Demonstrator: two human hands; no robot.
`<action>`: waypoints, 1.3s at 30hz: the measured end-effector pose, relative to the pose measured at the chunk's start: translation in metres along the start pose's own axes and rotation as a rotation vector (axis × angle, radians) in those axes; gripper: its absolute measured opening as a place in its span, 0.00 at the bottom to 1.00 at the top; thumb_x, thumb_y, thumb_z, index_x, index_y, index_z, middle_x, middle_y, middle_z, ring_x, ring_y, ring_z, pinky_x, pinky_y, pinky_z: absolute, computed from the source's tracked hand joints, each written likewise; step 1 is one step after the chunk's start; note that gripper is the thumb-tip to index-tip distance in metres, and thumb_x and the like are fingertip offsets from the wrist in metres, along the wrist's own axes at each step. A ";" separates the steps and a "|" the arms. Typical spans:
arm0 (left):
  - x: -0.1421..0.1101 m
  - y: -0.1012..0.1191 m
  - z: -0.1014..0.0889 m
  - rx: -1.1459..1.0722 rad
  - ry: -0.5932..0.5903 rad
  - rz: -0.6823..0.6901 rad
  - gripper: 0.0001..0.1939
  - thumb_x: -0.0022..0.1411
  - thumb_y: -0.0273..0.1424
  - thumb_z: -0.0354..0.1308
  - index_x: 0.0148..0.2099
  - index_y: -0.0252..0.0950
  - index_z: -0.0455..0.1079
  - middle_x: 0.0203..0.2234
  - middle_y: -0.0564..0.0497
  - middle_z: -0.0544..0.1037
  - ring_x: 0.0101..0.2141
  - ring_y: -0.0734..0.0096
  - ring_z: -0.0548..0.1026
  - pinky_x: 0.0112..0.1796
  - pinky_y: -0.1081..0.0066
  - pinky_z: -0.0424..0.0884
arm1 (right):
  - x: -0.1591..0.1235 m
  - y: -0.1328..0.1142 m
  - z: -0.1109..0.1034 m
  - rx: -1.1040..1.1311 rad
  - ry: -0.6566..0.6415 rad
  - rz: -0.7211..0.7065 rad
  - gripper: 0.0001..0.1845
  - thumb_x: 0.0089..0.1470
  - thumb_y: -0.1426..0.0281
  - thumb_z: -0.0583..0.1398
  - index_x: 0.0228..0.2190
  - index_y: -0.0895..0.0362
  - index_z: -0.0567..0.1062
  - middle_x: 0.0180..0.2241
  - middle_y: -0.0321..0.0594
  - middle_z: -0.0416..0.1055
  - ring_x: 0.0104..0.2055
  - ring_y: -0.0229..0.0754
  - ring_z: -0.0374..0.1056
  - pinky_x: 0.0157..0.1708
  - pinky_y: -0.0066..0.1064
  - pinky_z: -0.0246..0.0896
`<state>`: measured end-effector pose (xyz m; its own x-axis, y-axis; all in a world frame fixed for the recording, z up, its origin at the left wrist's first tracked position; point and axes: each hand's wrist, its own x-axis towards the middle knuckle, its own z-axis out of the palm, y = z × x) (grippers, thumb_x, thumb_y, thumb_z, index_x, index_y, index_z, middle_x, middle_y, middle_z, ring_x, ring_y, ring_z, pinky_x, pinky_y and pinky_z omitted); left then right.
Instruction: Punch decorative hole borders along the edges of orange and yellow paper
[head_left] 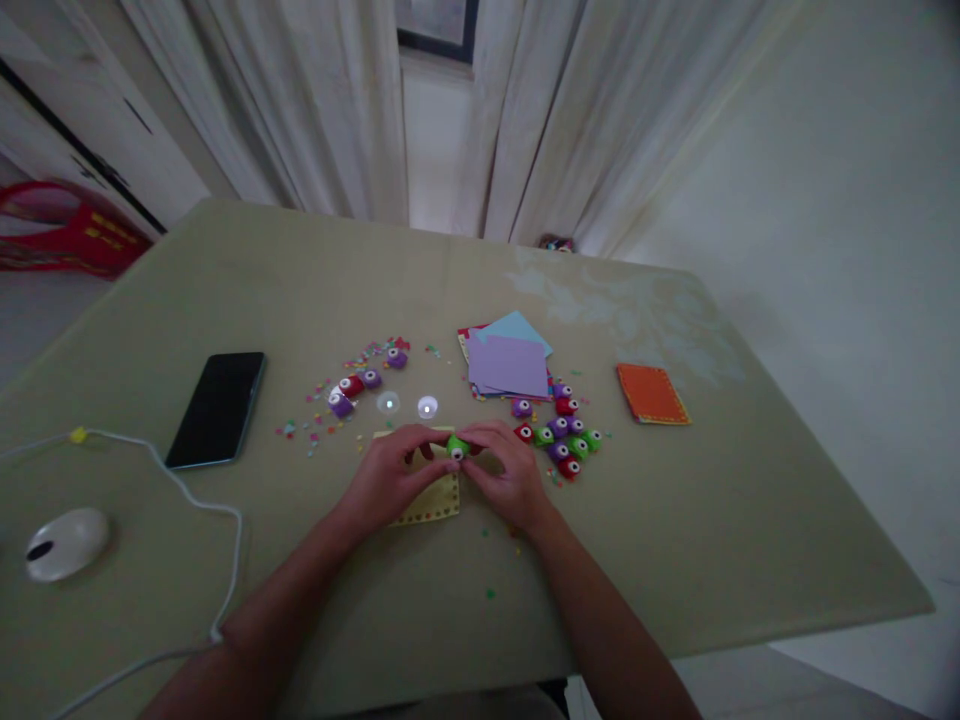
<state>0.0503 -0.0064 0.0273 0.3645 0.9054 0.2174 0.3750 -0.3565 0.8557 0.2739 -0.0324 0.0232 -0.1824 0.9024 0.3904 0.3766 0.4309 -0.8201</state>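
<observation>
We seem to be in a room at home, with long pale curtains behind a cloth-covered table.

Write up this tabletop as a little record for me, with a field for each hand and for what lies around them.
Left hand: pinches one side of a green one-eyed piece
Right hand: pinches the other side of it
Under the hands: yellow card with a dotted border
Right of the hands: cluster of red, green and purple one-eyed pieces
Beyond the hands: stacked papers, purple and light blue uppermost
Far right: orange square
Left side: dark-screened phone, white mouse, white cable
</observation>
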 end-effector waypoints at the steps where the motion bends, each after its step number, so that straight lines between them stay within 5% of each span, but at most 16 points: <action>1: -0.001 -0.003 -0.001 0.078 0.008 0.020 0.20 0.69 0.50 0.66 0.53 0.42 0.81 0.40 0.47 0.86 0.37 0.61 0.81 0.41 0.63 0.76 | 0.001 0.002 -0.001 -0.017 0.011 0.027 0.13 0.66 0.66 0.67 0.51 0.48 0.81 0.46 0.44 0.81 0.46 0.48 0.78 0.47 0.41 0.77; 4: -0.003 -0.013 -0.008 0.362 0.020 0.053 0.28 0.65 0.51 0.69 0.62 0.44 0.77 0.56 0.41 0.81 0.55 0.44 0.76 0.57 0.48 0.69 | 0.004 0.010 -0.004 -0.034 0.053 0.168 0.13 0.64 0.65 0.68 0.50 0.50 0.81 0.44 0.44 0.82 0.41 0.47 0.78 0.44 0.40 0.78; 7: -0.004 -0.020 -0.012 0.537 -0.033 0.034 0.33 0.62 0.52 0.71 0.64 0.44 0.74 0.62 0.40 0.76 0.59 0.39 0.71 0.59 0.45 0.65 | 0.004 0.016 -0.005 0.034 0.039 0.277 0.14 0.64 0.64 0.67 0.51 0.52 0.82 0.45 0.45 0.83 0.43 0.48 0.80 0.47 0.41 0.79; 15: 0.000 -0.022 -0.010 0.509 -0.104 -0.085 0.27 0.63 0.49 0.71 0.58 0.42 0.75 0.47 0.45 0.79 0.49 0.46 0.74 0.51 0.51 0.68 | 0.003 0.023 -0.001 0.126 0.023 0.324 0.17 0.65 0.62 0.67 0.54 0.51 0.81 0.49 0.46 0.83 0.46 0.48 0.82 0.50 0.41 0.80; 21: -0.001 -0.018 -0.010 0.522 -0.076 -0.070 0.16 0.61 0.47 0.73 0.43 0.43 0.78 0.44 0.46 0.77 0.48 0.47 0.72 0.50 0.51 0.67 | 0.002 0.020 -0.002 0.111 0.008 0.306 0.18 0.65 0.62 0.67 0.55 0.52 0.80 0.48 0.46 0.83 0.46 0.47 0.82 0.50 0.40 0.80; 31: -0.003 -0.026 -0.009 0.199 -0.065 -0.128 0.23 0.67 0.43 0.64 0.61 0.43 0.69 0.45 0.45 0.84 0.44 0.51 0.83 0.46 0.55 0.78 | 0.004 0.014 -0.002 0.023 -0.021 0.263 0.16 0.63 0.67 0.67 0.53 0.53 0.79 0.45 0.44 0.82 0.42 0.45 0.81 0.47 0.38 0.79; 39: 0.004 -0.016 -0.019 -0.169 -0.047 -0.268 0.20 0.66 0.49 0.67 0.50 0.39 0.80 0.33 0.48 0.85 0.25 0.65 0.80 0.23 0.71 0.71 | 0.005 0.013 -0.003 0.047 -0.016 0.265 0.16 0.63 0.66 0.67 0.53 0.52 0.80 0.46 0.44 0.83 0.42 0.45 0.80 0.46 0.38 0.79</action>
<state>0.0296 0.0072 0.0230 0.3126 0.9488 -0.0449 0.3176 -0.0599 0.9463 0.2806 -0.0228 0.0159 -0.0978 0.9833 0.1534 0.3709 0.1791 -0.9112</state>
